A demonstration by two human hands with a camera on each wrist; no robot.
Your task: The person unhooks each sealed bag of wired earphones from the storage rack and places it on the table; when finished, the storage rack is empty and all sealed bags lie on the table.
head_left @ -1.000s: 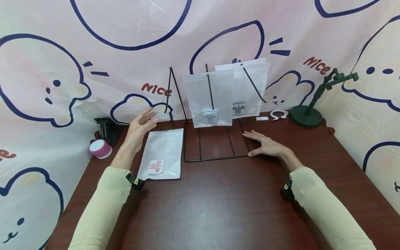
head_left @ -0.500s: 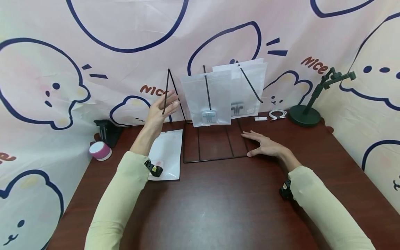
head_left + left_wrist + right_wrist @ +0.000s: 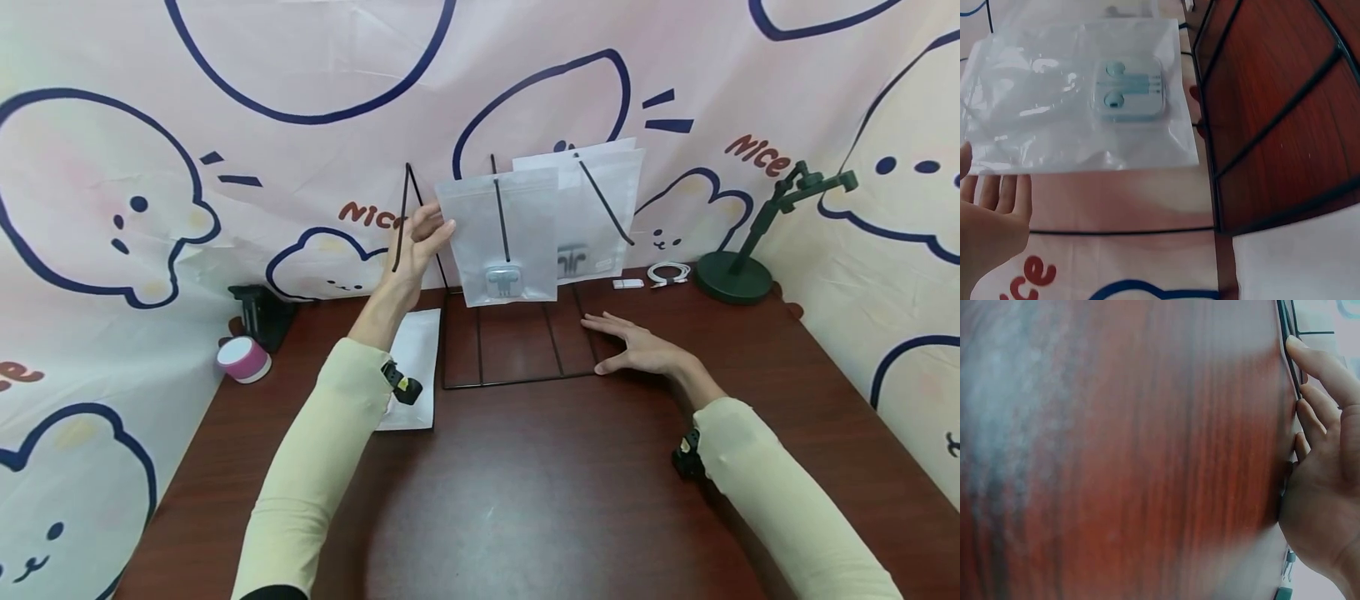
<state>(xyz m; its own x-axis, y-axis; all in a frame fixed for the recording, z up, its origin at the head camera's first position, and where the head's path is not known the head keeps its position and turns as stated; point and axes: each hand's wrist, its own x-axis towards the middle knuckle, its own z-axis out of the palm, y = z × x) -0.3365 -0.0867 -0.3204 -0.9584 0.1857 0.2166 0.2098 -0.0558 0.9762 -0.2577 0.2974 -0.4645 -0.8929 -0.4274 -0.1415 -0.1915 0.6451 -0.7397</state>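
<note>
And here's the clear earphone pouch point(image 3: 486, 237), hanging on the middle hook of the black wire rack point(image 3: 525, 382), the left hand point(image 3: 420, 247) right at its left edge. Fingers reach behind that edge, thumb on the near side, loosely parted; whether they touch the film, I can't tell. The step looks like handling that edge: a light pinch, drawn level, should spare the hang hole. Watch the left hook point(image 3: 406, 187), whose prong crosses in front of the hand and could snag it! Over to the right hand point(image 3: 637, 346): fingers spread, gripping nothing, touching the right end of the base, and light pressure there should stop any wobble. Far right, a second pouch point(image 3: 585, 217) hangs close behind, so gentle does it. A white pouch point(image 3: 420, 342) lies left of the rack; a green stand point(image 3: 738, 275) stands far right.
</note>
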